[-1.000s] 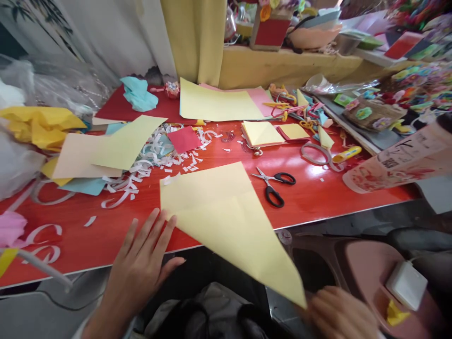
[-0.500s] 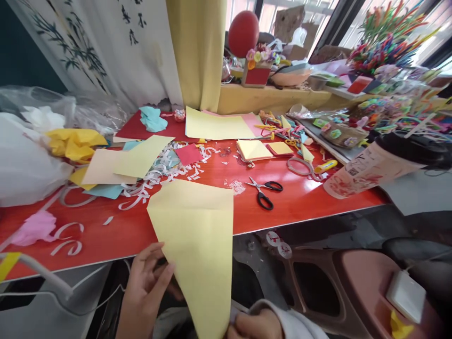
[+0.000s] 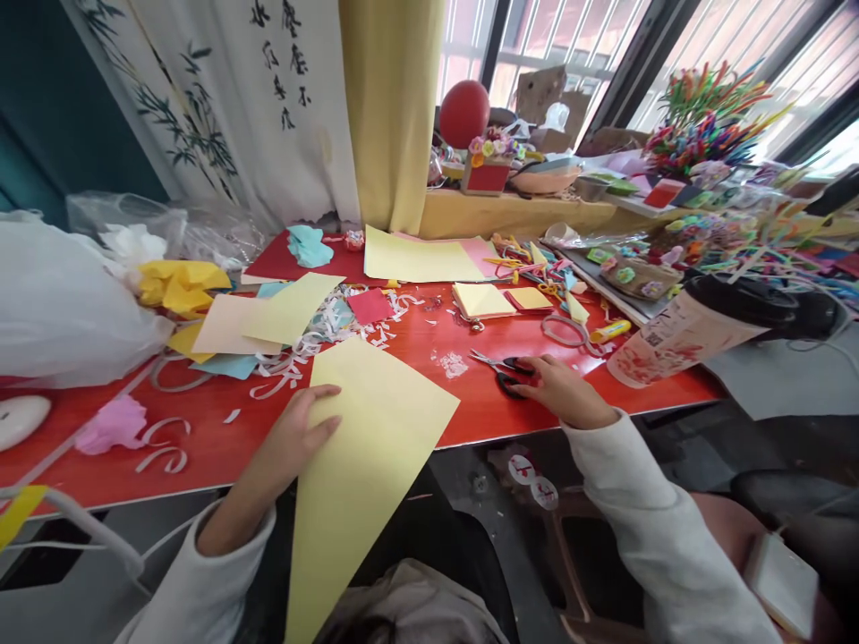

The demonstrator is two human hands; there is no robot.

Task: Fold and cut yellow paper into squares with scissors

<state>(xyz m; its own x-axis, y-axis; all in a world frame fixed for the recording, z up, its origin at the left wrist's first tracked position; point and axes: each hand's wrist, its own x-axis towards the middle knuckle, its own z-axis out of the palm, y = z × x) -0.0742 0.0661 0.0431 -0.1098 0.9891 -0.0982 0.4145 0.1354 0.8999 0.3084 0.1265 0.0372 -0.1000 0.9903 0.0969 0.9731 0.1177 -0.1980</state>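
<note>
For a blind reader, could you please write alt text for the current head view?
A person's left hand is on a yellow sheet reaching past the edge of a red table, while the right hand touches scissors. Paper strips lie beyond the sheet; a lidded cup is at right.

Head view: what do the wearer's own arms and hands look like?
The left hand and right hand are bare, with no gloves, rings or watch showing. The left sleeve and right sleeve are long, loose and plain pale grey; the left cuff sits farther up the forearm.
</note>
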